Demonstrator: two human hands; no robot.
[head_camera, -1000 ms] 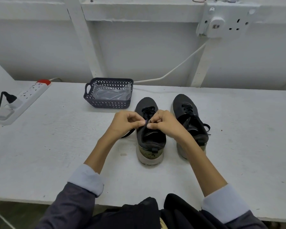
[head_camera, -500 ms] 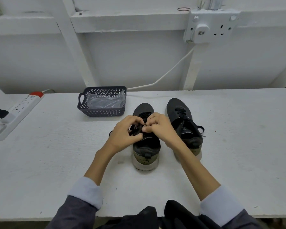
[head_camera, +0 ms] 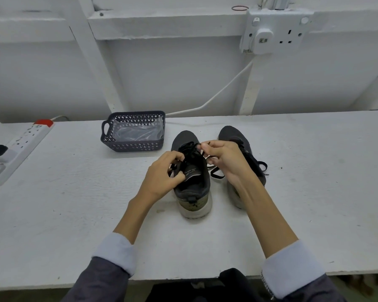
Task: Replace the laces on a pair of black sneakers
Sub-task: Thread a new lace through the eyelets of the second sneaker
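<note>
both shoes stand side by side on the table (head_camera: 74, 203), toes away from me. my left hand (head_camera: 162, 175) pinches the lace (head_camera: 215, 173) at the left shoe (head_camera: 194, 186) – my right hand (head_camera: 225, 162) pinches its end above the tongue, partly hiding the right shoe (head_camera: 231, 134). a basket (head_camera: 135, 147) sits near, behind.

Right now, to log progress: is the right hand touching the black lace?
Touching. The head view shows the right hand pinching the black lace by its end between thumb and fingertip, above the left sneaker.
</note>
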